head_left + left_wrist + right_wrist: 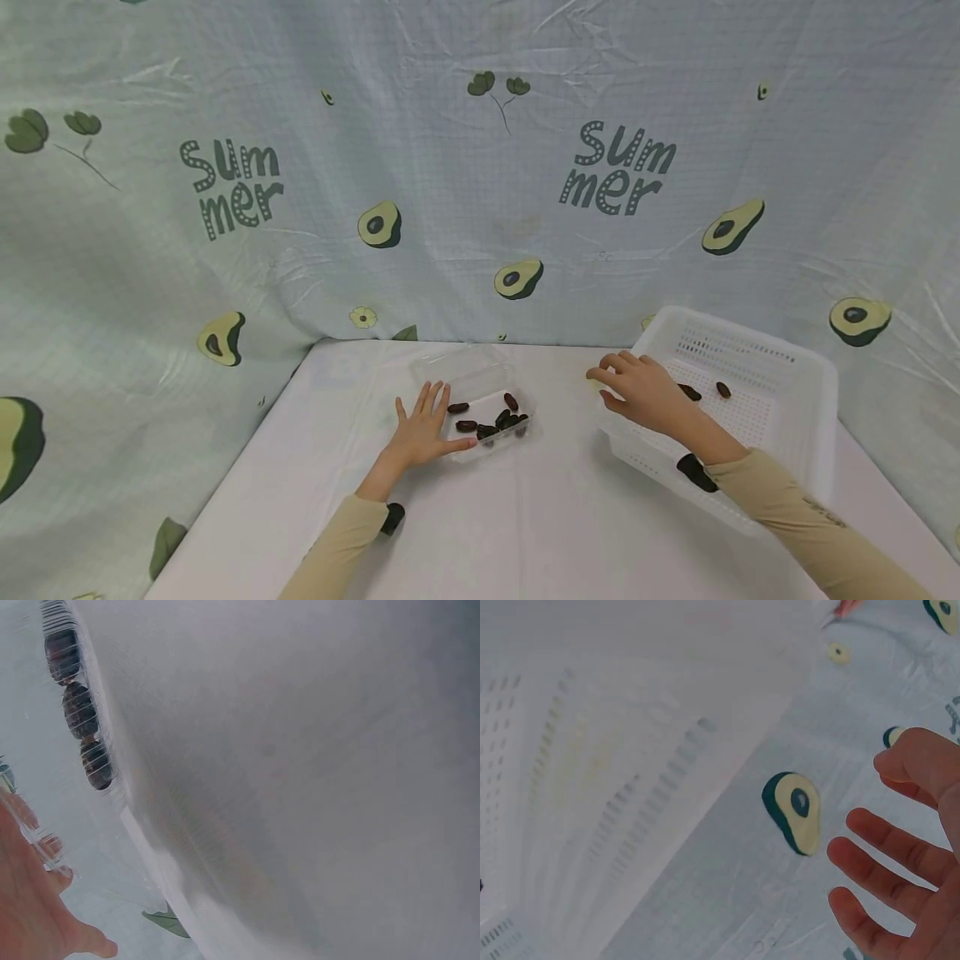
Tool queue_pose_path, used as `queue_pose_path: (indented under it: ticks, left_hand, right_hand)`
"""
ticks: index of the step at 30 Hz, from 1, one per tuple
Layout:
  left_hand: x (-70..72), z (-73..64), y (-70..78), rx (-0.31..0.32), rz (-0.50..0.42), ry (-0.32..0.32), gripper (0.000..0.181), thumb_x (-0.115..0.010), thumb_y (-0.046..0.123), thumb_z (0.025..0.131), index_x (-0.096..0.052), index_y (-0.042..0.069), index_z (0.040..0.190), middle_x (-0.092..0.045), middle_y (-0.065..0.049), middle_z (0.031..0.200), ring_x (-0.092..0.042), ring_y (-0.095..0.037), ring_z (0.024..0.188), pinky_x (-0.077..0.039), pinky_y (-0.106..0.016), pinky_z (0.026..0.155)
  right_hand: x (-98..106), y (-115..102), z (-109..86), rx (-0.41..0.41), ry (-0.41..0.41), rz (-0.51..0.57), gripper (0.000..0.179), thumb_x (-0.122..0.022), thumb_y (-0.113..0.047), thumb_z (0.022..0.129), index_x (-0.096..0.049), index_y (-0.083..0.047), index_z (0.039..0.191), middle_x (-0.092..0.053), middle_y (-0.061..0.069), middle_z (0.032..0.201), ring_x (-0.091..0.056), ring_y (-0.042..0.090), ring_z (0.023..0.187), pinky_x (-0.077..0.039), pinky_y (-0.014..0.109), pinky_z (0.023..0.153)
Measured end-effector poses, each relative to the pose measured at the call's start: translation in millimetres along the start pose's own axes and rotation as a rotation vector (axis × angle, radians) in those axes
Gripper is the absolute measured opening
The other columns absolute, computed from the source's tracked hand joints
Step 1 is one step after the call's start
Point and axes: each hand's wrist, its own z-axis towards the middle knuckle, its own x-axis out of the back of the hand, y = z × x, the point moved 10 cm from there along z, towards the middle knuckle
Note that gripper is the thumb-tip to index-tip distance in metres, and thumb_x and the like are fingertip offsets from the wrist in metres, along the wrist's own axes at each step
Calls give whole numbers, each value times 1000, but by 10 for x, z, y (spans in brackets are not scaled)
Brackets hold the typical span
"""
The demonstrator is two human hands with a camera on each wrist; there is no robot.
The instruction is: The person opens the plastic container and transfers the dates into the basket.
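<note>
- The date-like pieces in the clear box lie just to the right of the left hand, which is much the nearer hand; the right hand is well apart from them, across bare tabletop.
- The piece closest to the left fingers has its long axis roughly crosswise, pointing away from that hand.
- The left hand is spread wide, thumb reaching over the box's near corner, grasping nothing; how firmly it presses cannot be told.
- The right hand has loosely bent, parted fingers with nothing between them, and is over the left side of the white basket.
- In the basket, two loose pieces lie to the right of the right hand, one just beyond its wrist, the other farther off and slanted.
- In the box, most pieces bunch at the side away from the left hand; its lid stands open beyond the fingertips.
</note>
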Motion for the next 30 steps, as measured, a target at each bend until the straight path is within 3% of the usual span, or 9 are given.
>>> queue_pose_path:
  ticks: [11,21,30]
  left_hand:
    - [-6,-7,-10,0,-11,-2,106,-51,71,71,-10,6,144,-12,-13,150,-4,-31,139,1,-70,98]
    - [-13,6,-12,19,16,-14,104,-50,71,72,-10,9,145,-11,-11,151,-3,-30,140,0,-69,99]
    - [-29,7,-15,31,19,-20,105,-49,73,71,-10,9,145,-11,-12,150,-3,-30,139,1,-69,99]
  right_hand:
    - [-149,-379,280,54,2,29,27,-71,-17,73,-60,-19,98,-57,-1,87,-54,15,76,-40,25,54]
    - [-465,-581,536,57,-28,44,23,-69,-19,76,-61,-19,98,-59,0,90,-53,16,82,-43,27,59]
    - [-876,-752,665,116,-34,-13,22,-72,-21,74,-61,-17,94,-58,-2,89,-52,14,80,-44,27,59]
